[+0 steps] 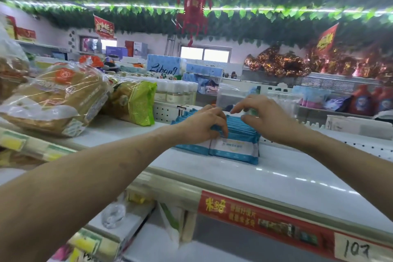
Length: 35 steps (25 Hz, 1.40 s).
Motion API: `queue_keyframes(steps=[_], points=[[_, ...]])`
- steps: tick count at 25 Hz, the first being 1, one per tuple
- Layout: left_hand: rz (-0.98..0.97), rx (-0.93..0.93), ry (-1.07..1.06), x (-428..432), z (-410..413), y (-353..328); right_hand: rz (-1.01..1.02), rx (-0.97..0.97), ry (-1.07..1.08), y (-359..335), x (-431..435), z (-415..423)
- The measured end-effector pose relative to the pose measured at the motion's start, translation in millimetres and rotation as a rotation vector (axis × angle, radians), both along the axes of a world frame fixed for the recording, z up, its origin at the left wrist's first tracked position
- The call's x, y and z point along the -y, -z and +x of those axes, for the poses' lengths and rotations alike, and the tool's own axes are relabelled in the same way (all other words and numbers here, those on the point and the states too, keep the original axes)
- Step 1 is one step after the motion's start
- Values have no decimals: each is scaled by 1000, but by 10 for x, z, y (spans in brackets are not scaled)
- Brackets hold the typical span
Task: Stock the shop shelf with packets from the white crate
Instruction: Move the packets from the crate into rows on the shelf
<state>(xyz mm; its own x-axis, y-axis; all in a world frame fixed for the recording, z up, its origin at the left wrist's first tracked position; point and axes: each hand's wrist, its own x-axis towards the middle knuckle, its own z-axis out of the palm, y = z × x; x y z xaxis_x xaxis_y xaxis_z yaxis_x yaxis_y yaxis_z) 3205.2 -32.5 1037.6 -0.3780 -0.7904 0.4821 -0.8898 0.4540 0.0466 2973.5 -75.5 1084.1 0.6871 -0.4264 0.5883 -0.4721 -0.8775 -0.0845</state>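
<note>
Packets (234,151), blue and white, stand on edge in a tight row on the top shelf (276,176), front face toward the camera; bagged bread (59,95) lies further left on the same shelf; white crate not in view. Left hand (202,126): fingers curled over the top edges of the front packets, tips down on the front face, thumb hidden. Right hand (263,117): fingers bent, tips on the packet tops farther back in the row; whether it pinches one or only presses, cannot tell. Judgement: step in hand is squaring up the row. Handling: soft film packs, likely light and slightly squashy; glossy, so prone to slide on the smooth shelf and to topple in a chain if let go unevenly; best taken several at once, squeezed face to face between both hands, not by the thin sealed edges.
</note>
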Motion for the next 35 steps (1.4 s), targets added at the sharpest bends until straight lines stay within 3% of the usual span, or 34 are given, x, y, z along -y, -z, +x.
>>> queue_keyframes(steps=[4,9,11,14,16,18,20,25,28,31,35], points=[[-7,-124,-153,-910,780,51,87,-175,-173,76,-391,721],[38,-134,-551,-2676,1648,378,166,-316,-527,552,-1174,2057],[102,-182,-749,-3463,1763,661,15,-442,-518,893,-1613,2585],[197,-221,-968,-4512,1742,1271,-307,-283,-315,1306,-2017,2954],[261,-256,-1103,-5115,1594,1686,-426,-143,-407,1560,-2202,3026],[323,-339,-1226,-5599,1358,2063,-381,-150,-600,1868,-2477,3092],[392,-404,-1320,-5968,1096,2454,-217,-295,-784,2274,-2856,3142],[634,-526,-1404,-6351,493,3449,197,-724,-1049,3641,-3593,2903],[807,-576,-1357,-6411,161,3982,258,-993,-1138,4333,-3882,2695],[835,-585,-1291,-6472,-46,4257,219,-1031,-1180,4687,-3973,2569],[726,-557,-1280,-6563,-84,4361,139,-910,-1205,4806,-3924,2555]])
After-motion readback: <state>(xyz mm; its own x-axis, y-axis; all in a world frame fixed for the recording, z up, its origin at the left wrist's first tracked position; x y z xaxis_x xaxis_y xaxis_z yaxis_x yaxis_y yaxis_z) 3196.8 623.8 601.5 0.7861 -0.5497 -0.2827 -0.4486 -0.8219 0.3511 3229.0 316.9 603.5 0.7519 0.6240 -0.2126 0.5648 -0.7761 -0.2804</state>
